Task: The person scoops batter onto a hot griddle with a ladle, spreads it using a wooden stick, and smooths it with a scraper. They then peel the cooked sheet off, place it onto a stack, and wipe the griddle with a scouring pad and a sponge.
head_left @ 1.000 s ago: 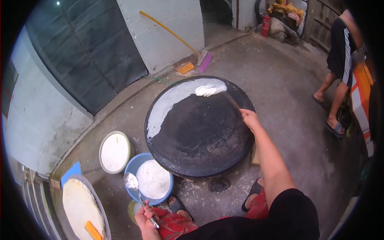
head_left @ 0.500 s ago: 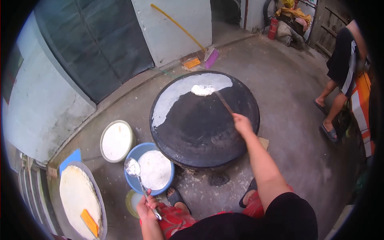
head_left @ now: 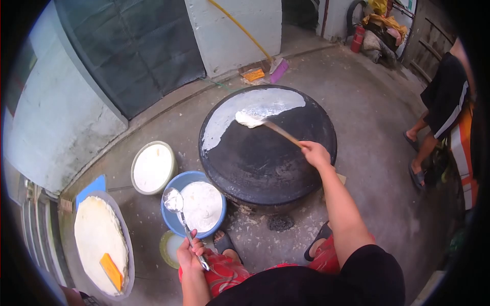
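My right hand (head_left: 315,153) is closed on the wooden handle of a spreader (head_left: 283,134). Its far end sits in a mound of white batter (head_left: 248,119) on a large round black griddle (head_left: 265,166). A thin layer of batter (head_left: 224,112) coats the griddle's far and left part. My left hand (head_left: 191,251) grips the handle of a metal ladle (head_left: 174,201), whose bowl has white batter in it and hangs over the left side of a blue basin (head_left: 221,224). White batter or flour (head_left: 201,206) fills much of that basin.
A pale tub of white stuff (head_left: 153,168) stands behind the basin. At left, a stack of flat pancakes (head_left: 99,234) bears an orange scraper (head_left: 111,272). A broom (head_left: 278,69) leans by the wall. Another person (head_left: 444,97) stands at right.
My right hand has shifted the spreader and the batter mound left and slightly nearer across the griddle. The left hand still holds the ladle over the basin. The whole view has shifted a little.
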`<state>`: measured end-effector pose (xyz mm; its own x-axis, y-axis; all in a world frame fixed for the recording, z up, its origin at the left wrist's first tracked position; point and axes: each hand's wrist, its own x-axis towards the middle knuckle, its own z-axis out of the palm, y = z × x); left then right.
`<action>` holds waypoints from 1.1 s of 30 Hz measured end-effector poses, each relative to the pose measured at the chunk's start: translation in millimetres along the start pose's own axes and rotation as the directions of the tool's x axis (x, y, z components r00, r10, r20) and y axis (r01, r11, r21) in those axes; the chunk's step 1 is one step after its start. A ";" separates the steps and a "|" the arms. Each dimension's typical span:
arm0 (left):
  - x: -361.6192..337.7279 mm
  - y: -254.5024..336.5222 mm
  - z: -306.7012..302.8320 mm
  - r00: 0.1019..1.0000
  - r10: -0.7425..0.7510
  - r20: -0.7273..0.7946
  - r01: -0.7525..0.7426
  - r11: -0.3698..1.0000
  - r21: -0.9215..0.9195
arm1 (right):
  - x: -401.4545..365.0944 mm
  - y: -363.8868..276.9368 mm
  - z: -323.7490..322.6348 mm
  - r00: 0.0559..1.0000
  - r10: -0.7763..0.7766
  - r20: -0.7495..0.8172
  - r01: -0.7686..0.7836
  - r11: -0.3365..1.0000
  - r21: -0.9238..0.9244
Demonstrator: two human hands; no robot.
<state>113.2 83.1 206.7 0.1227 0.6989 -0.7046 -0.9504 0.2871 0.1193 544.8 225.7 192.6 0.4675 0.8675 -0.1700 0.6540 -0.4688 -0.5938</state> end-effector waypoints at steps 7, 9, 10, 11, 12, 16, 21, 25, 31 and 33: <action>0.1 -2.1 0.5 0.998 0.048 -0.048 -0.042 0.994 0.103 | 0.8 -19.1 52.4 0.986 -0.144 0.086 0.136 0.986 0.092; 2.2 1.4 -4.6 0.999 0.036 -0.029 -0.033 0.994 0.101 | 1.4 -23.2 40.0 0.982 -0.118 0.146 0.104 0.990 0.097; 1.2 2.4 -4.1 0.999 0.041 -0.026 -0.038 0.995 0.096 | 2.4 -23.9 29.5 0.981 -0.098 0.170 0.074 0.987 0.144; 0.7 1.8 -3.8 0.999 0.050 -0.017 -0.048 0.994 0.098 | -0.5 -24.7 21.4 0.989 -0.011 0.150 -0.008 0.992 0.126; -0.1 0.3 -5.6 0.998 0.056 -0.012 -0.054 0.994 0.099 | 4.6 -22.5 31.9 0.988 -0.015 0.154 -0.003 0.993 0.120; -0.7 1.6 -4.6 0.996 0.083 -0.031 -0.079 0.990 0.114 | 2.0 -33.3 66.7 0.983 -0.162 0.091 0.155 0.985 0.080; -4.9 5.4 -6.8 0.999 0.051 -0.017 -0.049 0.992 0.119 | -5.7 10.8 20.6 0.963 -0.194 0.189 0.155 0.967 0.203; -5.5 4.8 -7.5 0.996 0.082 -0.029 -0.077 0.987 0.142 | -7.0 18.0 75.0 0.986 -0.152 -0.074 0.168 0.930 0.327; -5.7 7.4 -10.4 0.998 0.057 -0.012 -0.055 0.991 0.122 | -29.9 -24.4 50.0 0.922 -0.307 0.238 0.269 0.946 0.179; -1.9 9.9 -20.8 0.999 0.032 0.039 -0.037 0.991 0.131 | -29.2 -25.8 49.9 0.973 -0.162 0.162 0.135 0.977 0.165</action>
<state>97.6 71.0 194.7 0.1029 0.7330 -0.6724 -0.9087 0.3442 0.2361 484.6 220.8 173.7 0.2531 0.9473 -0.1966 0.6043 -0.3135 -0.7325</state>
